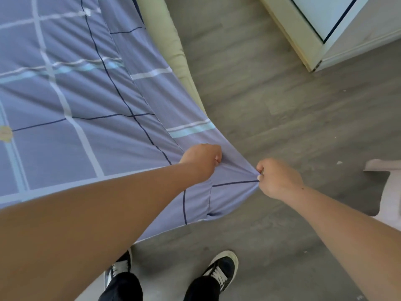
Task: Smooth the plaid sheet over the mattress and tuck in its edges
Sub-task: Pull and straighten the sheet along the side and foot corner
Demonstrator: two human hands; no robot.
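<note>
Both fists clamp the one sheet (86,94) at its corner: the left hand (201,158) bunches fabric in curled fingers, and the right hand (277,177) pinches the tip just beside it. The sheet is lilac-blue plaid with white, pale blue and navy lines. It lies spread over the bed, stretched taut with creases fanning toward the two hands, and its corner hangs above the grey floor (260,94). One pale green bed edge (165,29) shows beside it. One white cabinet (325,29) stands well apart. Two dark shoes (221,270) are below.
</note>
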